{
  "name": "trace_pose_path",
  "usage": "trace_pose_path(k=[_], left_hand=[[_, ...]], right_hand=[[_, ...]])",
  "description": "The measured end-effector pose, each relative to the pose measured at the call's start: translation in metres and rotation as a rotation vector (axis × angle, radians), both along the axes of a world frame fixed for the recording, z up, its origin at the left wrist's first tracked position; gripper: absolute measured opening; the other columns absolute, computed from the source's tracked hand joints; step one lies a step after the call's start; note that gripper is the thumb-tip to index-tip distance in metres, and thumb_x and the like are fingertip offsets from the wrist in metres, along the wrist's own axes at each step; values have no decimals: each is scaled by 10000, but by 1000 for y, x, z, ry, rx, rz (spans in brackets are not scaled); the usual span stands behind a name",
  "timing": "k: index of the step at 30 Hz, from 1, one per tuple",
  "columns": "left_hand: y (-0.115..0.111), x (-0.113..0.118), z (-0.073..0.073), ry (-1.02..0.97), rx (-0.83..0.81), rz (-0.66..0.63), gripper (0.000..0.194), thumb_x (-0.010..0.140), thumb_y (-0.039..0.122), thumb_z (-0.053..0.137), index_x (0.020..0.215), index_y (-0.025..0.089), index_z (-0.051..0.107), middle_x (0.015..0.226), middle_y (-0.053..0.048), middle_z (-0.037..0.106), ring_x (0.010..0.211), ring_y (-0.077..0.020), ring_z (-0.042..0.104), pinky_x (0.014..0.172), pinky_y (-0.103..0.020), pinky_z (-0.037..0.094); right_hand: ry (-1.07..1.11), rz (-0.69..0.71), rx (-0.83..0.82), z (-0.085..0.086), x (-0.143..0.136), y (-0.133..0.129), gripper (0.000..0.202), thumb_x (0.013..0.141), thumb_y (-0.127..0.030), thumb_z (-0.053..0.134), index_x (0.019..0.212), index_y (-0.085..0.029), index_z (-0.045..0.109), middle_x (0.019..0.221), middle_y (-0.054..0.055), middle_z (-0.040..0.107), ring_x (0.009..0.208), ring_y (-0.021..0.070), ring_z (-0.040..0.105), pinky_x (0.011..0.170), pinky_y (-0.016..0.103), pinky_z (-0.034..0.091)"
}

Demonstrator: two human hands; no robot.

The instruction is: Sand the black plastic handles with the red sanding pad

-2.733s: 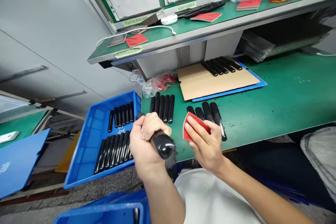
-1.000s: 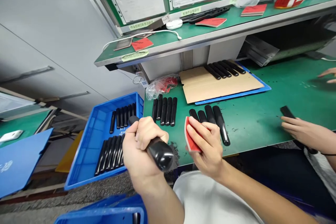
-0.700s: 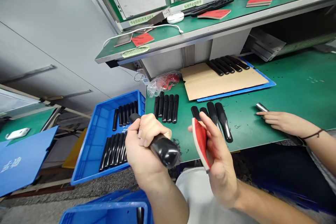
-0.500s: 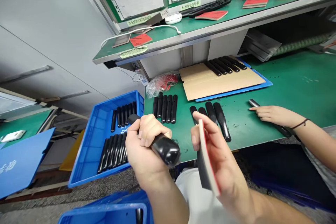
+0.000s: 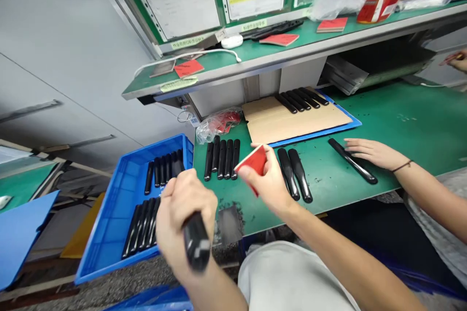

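My left hand (image 5: 186, 209) is wrapped round a glossy black handle (image 5: 197, 243), its rounded end pointing toward me. Between the thumb and fingers of my right hand (image 5: 268, 175) is a thin red-backed sanding pad (image 5: 257, 160), red face up, above the green bench. Two black handles (image 5: 301, 175) lie on the bench just beyond my right wrist. A blurred grey rectangular piece (image 5: 229, 224) shows at the bench's front edge, below and between my hands; whether it rests there or is falling I cannot tell.
A blue crate (image 5: 105, 223) with rows of black handles stands left. Several handles (image 5: 221, 158) lie on the bench (image 5: 394, 126), more on cardboard (image 5: 292, 124). A co-worker's hand (image 5: 379, 155) is beside another handle (image 5: 352, 160). A shelf (image 5: 277, 56) overhangs the back.
My left hand has moved down and left with the handle. My right hand has moved left, turning the pad's red face up. The grey piece has come into view; the co-worker's hand has shifted off the handle.
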State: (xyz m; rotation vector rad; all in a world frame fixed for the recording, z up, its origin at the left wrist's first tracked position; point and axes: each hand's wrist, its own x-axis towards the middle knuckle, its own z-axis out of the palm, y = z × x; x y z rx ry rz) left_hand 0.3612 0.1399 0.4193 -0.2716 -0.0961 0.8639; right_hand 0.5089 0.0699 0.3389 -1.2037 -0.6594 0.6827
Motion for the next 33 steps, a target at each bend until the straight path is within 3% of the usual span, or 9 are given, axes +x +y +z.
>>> trace_pose_path(k=[4,7,10,14,20,23,25,30,33], left_hand=[[-3,-5,13,-196,88,-102,191,985,316,527,1087,235,386,628,126,451,374,-43,423,326,-96,370],[0,8,8,169,125,-52,280,1039,476,430,1009,205,491,726,48,558,534,-69,588,494,-139,523],[0,22,-3,475,190,-67,378,1082,422,310,1113,151,571,667,54,551,464,-47,565,425,-117,467],[-10,31,-9,673,253,-78,365,1086,322,365,1361,144,527,629,91,505,354,-15,463,323,-99,353],[-18,37,-5,665,251,-139,342,1067,346,439,1348,199,569,613,101,474,344,-3,411,321,-98,324],[-18,39,-5,654,240,-151,348,1071,353,426,1342,186,569,597,105,458,333,-4,397,311,-96,306],[-18,40,-5,640,218,-152,353,1082,347,385,1325,170,570,594,104,456,336,-4,402,308,-93,299],[-9,43,-8,628,192,-125,257,1074,323,411,1134,168,606,656,85,476,384,-4,407,343,-103,322],[0,44,-10,727,208,-30,337,1069,387,367,898,171,560,743,33,507,487,-51,468,440,-173,442]], right_hand=[[45,22,-53,-6,16,1,609,851,-634,672,1306,-271,494,1002,38,611,770,159,574,665,266,525],[54,207,-71,-8,19,-17,667,880,-690,583,1397,-286,461,1081,69,602,683,137,534,578,266,503],[-80,390,-46,-9,17,-44,785,895,-674,569,1545,-331,293,1292,106,543,839,171,591,720,327,561],[-554,268,187,-2,18,-66,659,970,-571,534,1542,-309,338,1540,121,391,1188,255,563,970,420,529],[-1154,136,527,10,23,-57,461,1014,-259,504,1463,-152,503,1374,136,655,1174,259,625,873,467,545],[-1298,69,587,12,14,-58,287,981,-274,548,1221,-273,705,1286,-39,715,953,198,663,706,386,535],[-1430,182,708,13,7,-61,227,986,-344,542,990,-357,769,1317,-164,674,904,141,625,634,308,502],[-1382,218,670,14,-2,-63,210,929,-262,597,1041,-285,772,1391,-104,638,912,156,626,611,319,479],[-1296,386,741,9,0,-64,319,1000,-282,469,1167,-222,734,1396,-69,637,781,138,644,585,332,476]])
